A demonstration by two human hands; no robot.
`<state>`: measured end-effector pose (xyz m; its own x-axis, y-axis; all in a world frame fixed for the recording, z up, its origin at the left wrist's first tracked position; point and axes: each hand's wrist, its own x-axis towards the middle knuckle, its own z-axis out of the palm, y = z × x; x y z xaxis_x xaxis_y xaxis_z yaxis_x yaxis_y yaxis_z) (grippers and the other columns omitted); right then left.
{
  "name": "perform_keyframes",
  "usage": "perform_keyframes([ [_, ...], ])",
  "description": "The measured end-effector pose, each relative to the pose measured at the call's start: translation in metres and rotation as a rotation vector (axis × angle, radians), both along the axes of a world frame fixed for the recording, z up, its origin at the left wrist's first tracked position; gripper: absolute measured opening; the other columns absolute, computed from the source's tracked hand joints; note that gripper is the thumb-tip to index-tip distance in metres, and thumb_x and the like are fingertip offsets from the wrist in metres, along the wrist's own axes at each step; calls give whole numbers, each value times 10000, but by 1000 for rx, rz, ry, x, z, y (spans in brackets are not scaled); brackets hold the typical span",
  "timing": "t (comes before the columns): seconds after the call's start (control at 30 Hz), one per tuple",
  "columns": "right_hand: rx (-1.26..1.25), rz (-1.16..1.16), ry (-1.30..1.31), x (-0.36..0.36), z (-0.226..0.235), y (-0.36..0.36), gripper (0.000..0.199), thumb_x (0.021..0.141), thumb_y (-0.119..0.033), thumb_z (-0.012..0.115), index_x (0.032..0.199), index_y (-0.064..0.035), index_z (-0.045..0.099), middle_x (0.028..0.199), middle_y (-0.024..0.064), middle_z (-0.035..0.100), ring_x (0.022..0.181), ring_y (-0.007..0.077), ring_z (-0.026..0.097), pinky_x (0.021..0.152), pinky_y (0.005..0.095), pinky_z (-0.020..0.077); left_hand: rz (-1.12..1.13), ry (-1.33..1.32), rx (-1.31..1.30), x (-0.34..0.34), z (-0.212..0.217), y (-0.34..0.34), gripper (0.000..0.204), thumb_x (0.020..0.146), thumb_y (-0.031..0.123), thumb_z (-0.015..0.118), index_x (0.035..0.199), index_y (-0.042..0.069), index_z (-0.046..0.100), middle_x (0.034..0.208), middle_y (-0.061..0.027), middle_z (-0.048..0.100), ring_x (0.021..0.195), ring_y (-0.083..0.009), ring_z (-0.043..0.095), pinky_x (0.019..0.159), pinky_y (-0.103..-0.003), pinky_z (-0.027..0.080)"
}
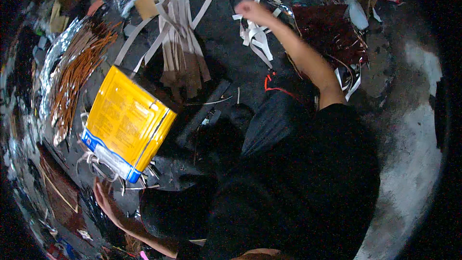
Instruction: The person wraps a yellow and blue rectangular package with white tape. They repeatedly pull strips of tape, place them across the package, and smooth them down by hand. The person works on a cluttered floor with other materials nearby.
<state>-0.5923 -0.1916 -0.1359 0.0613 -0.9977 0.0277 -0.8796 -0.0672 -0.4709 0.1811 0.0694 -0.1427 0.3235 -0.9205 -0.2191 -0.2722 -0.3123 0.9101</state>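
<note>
My right hand [252, 10] is stretched far out over a small heap of white paper strips [256, 38]; fingers curled down onto the top ones, but whether I've actually pinched a strip, can't tell. Strips are thin, flat, curling, too tangled to count. My left hand [103, 197] is low at the left, palm down and fingers spread on the dark floor [231, 62], holding nothing, just under the yellow tin [127, 123].

One tin: boxy, glossy metal, blue and white band at its lower end, tilted. One fan of longer tan cardboard strips [179, 43], roughly a dozen, overlapping. One bundle of thin orange-brown sticks [79, 74] on crinkled silver foil [55, 62]. One dark red woven mat [329, 33], partly behind my forearm. Scraps at the top edge are blurred. My black clothing hides the lower middle.
</note>
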Motion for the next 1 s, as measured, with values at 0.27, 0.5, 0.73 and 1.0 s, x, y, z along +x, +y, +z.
perform_keyframes([
  [0.27,-102,-718,149,-11,-132,95,384,855,-387,571,1013,-42,631,986,224,643,913,413,623,810,485,492,-79,-66,10,-76,68,-10,479,968,376,504,1316,47,511,1193,-131,586,1064,-218,560,944,-365,420],
  [0.5,-95,-451,-737,18,-27,53,142,927,-160,530,971,-26,541,748,41,585,631,119,573,554,304,464,-155,-183,-113,-133,148,-50,439,947,305,540,1266,4,547,1182,-125,590,1046,-193,566,928,-327,430],
  [0.73,483,933,-241,233,228,88,164,947,-177,572,946,-32,647,713,38,650,597,103,626,544,281,495,-747,-91,-370,-217,209,-87,527,881,303,653,1306,24,516,1196,-119,610,1123,-235,561,996,-344,403],
  [1.0,125,905,-238,324,238,72,214,877,-228,643,892,-16,665,768,107,670,724,197,654,669,328,500,-651,69,8,-163,191,-72,290,916,294,649,1008,19,626,806,-26,628,757,-107,560,691,-278,457],
])
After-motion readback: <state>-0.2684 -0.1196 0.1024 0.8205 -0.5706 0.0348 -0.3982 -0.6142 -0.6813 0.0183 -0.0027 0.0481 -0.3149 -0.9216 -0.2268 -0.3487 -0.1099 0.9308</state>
